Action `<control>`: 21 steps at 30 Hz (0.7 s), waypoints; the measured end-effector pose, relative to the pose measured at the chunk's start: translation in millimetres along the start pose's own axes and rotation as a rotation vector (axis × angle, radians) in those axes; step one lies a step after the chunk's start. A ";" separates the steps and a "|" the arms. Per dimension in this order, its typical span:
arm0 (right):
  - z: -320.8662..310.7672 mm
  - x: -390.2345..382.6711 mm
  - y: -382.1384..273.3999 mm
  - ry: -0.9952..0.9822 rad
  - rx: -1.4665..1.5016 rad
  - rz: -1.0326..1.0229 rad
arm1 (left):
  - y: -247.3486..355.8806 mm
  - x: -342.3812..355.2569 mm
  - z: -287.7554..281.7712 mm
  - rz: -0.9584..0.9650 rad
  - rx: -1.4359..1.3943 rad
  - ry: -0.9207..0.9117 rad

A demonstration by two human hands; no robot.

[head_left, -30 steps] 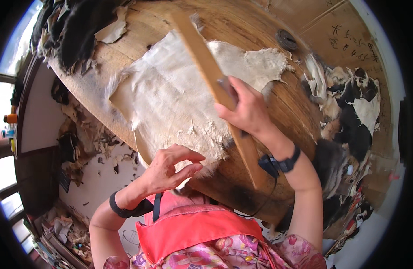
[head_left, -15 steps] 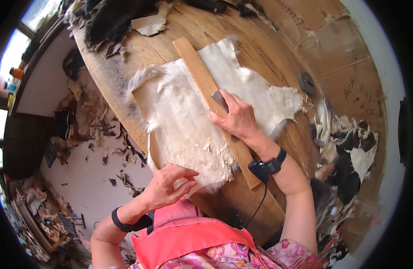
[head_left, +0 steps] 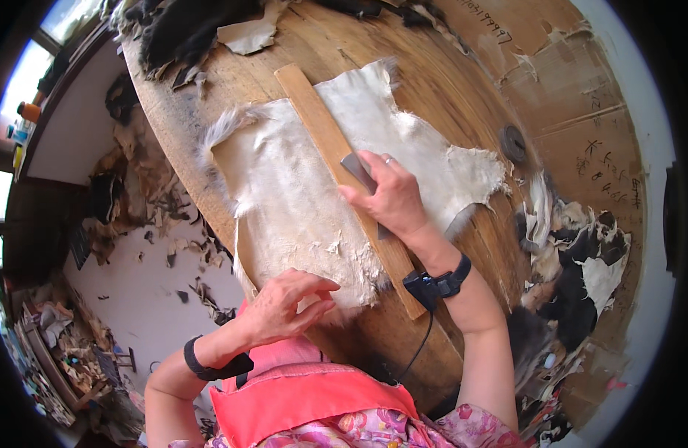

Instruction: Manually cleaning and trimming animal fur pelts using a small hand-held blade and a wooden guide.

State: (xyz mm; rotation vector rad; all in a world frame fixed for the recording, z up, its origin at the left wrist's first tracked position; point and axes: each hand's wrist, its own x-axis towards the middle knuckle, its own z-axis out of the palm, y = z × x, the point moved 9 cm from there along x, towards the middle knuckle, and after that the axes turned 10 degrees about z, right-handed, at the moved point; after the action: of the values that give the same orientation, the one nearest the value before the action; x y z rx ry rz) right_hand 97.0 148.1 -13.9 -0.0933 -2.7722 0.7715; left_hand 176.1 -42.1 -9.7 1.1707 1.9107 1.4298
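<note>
Head view: right hand holds a flat wooden bar across the white pelt; left hand has a loose, parted grip.

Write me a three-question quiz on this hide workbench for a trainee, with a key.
1. Which hand grips the wooden bar that lies across the pale hide?
2. True or false: the round dark disc rests on top of the pale hide.
3. Choose one: the apron is (a) green, (b) coral pink, (c) black.

Key: 1. The right hand. 2. False; the disc lies apart from the hide. 3. (b).
</note>
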 end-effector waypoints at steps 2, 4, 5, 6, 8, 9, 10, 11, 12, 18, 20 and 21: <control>-13.4 -1.2 33.4 -0.038 0.250 0.231 | 7.0 9.4 -2.3 0.036 0.022 0.022; -18.7 -16.2 53.8 -0.088 0.510 0.473 | 10.8 14.8 -2.0 0.052 0.034 0.041; -25.5 -23.4 55.5 -0.086 0.768 0.554 | 6.1 18.4 -3.1 0.034 0.037 0.071; -33.9 -26.6 46.1 -0.085 1.033 0.621 | 4.6 18.0 -8.0 0.012 0.049 0.110; -52.5 -35.2 28.5 -0.056 1.545 0.745 | 3.5 20.3 -5.8 0.004 0.039 0.109; -55.6 -42.6 25.5 -0.034 1.800 0.796 | 7.8 23.1 -3.5 0.063 0.080 0.129; -54.8 -56.0 32.6 -0.030 1.796 0.807 | 12.2 26.7 -1.0 0.121 0.123 0.151; -47.6 -71.6 33.3 -0.195 1.604 0.729 | 15.8 30.8 5.5 0.146 0.145 0.128; -39.9 -87.1 34.0 -0.338 1.403 0.651 | 13.7 37.8 11.9 0.148 0.133 0.119; -39.3 -109.9 5.9 -0.177 0.470 -0.056 | 18.4 45.2 51.5 0.398 0.482 -0.131; -38.1 -107.2 3.8 -0.125 0.458 -0.110 | 22.4 46.1 60.3 0.427 0.575 -0.164; -35.1 -103.4 2.5 -0.104 0.421 -0.107 | 24.8 47.5 65.3 0.459 0.674 -0.190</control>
State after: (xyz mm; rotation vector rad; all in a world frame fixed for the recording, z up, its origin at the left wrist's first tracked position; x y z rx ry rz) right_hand 206.0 154.2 -10.3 0.1787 -2.6141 1.3407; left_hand 210.9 34.5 -3.4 2.0784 2.1346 0.8117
